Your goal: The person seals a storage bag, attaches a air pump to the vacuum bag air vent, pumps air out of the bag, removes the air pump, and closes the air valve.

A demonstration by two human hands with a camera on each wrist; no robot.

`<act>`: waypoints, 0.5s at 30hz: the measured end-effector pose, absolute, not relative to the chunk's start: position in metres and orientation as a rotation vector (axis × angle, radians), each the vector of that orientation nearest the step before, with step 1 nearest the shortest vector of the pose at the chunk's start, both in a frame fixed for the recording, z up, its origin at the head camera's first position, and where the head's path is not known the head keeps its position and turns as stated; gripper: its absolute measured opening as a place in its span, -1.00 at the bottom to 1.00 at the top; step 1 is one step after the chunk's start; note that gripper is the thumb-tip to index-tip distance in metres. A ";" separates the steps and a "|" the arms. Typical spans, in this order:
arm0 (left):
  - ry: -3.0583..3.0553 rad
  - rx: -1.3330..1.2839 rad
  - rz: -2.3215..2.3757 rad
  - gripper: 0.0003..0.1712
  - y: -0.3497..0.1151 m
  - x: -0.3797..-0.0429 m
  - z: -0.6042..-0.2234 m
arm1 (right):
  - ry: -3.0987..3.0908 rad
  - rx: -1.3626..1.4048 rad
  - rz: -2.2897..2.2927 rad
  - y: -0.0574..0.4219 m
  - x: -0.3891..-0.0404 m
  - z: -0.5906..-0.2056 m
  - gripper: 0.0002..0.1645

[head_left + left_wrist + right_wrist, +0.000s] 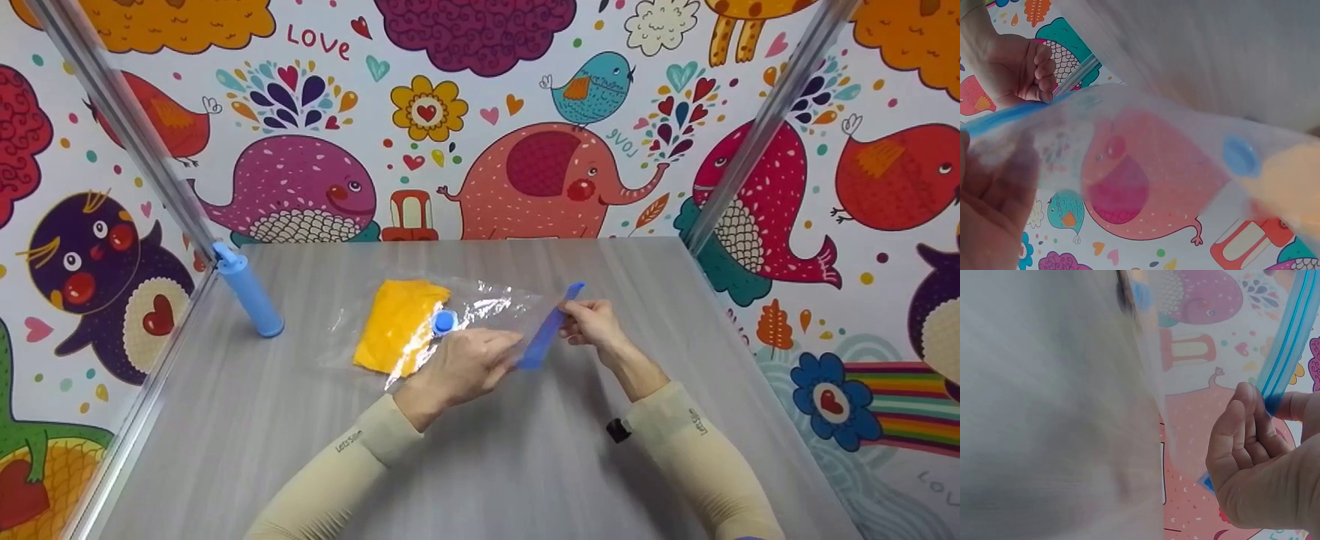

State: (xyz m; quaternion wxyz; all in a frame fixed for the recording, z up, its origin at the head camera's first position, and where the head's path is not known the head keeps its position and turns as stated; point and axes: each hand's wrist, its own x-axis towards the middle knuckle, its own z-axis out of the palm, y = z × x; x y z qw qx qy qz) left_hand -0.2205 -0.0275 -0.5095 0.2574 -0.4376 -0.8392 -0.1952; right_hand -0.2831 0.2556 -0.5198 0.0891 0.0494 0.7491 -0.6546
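Note:
A clear vacuum storage bag (495,300) lies across the table, with a folded yellow cloth (397,326) inside and a round blue valve (444,322) on top. Its blue zip strip (546,337) slants upward at the right end. My right hand (596,326) pinches the strip near its far end; the right wrist view shows the thumb and fingertips on the double-ridged zip (1286,343). With my left hand (469,364) I grip the bag's edge by the strip's near end. In the left wrist view, film overlaps the left fingers (999,185).
A light-blue hand pump (251,292) stands at the table's left side. Patterned panels (487,180) with metal corner posts (765,127) enclose the grey table (480,480) at the back and both sides. A small black device (619,430) sits at the right sleeve.

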 end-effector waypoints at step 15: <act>-3.288 -0.340 -0.756 0.09 -0.109 -0.258 -0.527 | 2.292 0.324 -1.890 0.267 -0.293 -0.541 -0.69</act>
